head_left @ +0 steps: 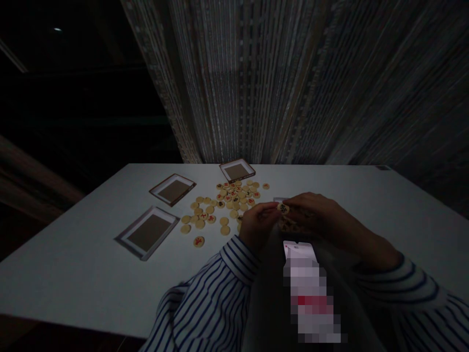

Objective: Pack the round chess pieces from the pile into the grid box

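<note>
A round wooden piece with a dark character (283, 209) is pinched between my two hands at the right of centre. My left hand (257, 225) grips its left side, with the fingers closed. My right hand (318, 212) holds it from the right, above a box of pieces (289, 226) that the fingers partly cover. To the left of my hands, many loose round pieces (233, 198) lie spread on the white table (91, 264), some showing red or black characters, others plain. One red-marked piece (199, 241) lies apart at the front.
Two shallow box trays (144, 253) (173, 202) lie at the left, and another tray (238, 179) stands at the back. A lit phone (300, 251) is below my hands. A curtain (249, 88) hangs behind the table. A small dark object (383, 167) lies at the far right corner.
</note>
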`<state>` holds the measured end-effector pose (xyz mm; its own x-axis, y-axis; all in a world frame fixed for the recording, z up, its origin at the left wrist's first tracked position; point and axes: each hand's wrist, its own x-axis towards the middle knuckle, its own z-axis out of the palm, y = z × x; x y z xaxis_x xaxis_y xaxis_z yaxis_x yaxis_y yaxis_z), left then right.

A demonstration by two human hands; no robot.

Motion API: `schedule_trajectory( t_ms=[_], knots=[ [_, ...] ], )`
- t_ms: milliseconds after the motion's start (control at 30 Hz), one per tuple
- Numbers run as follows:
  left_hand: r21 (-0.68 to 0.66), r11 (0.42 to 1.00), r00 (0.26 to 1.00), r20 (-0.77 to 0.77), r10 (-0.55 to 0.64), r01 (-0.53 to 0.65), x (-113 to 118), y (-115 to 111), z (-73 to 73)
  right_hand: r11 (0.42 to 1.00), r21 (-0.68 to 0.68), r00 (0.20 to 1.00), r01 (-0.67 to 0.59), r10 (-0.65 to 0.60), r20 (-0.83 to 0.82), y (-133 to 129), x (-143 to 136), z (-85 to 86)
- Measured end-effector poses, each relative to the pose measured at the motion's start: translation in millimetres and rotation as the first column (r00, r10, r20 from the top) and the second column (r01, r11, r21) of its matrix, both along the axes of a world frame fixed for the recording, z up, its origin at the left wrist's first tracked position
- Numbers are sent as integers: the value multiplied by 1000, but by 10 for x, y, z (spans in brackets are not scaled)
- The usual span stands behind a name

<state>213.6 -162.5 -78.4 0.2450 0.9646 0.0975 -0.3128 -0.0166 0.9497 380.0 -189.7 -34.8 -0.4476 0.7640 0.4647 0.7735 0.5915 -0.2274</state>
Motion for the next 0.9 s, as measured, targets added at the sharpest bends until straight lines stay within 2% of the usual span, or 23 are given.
schedule_trajectory(
  t_ms=[133, 333, 500, 700, 900],
  knots=[
    [-11, 1000, 1000, 9, 12, -12, -3, 22, -6, 999, -41, 994, -23, 27, 107, 109, -3, 99],
    [22, 997, 997, 39, 71, -72, -2, 60, -71, 990, -140, 965, 31, 7, 263, 226, -97, 242],
    [2, 992, 991, 50, 123, -123, 3, 82, -110, 982, -181, 945, 49, 13, 326, 265, -169, 332],
    [-23, 992, 992, 14, 127, -126, 2, 63, -63, 970, -232, 936, 72, 14, 352, 268, -174, 356],
    [-20, 989, 989, -28, 148, -149, 0, 49, -76, 978, -202, 926, 53, 28, 377, 308, -157, 314]
  ],
)
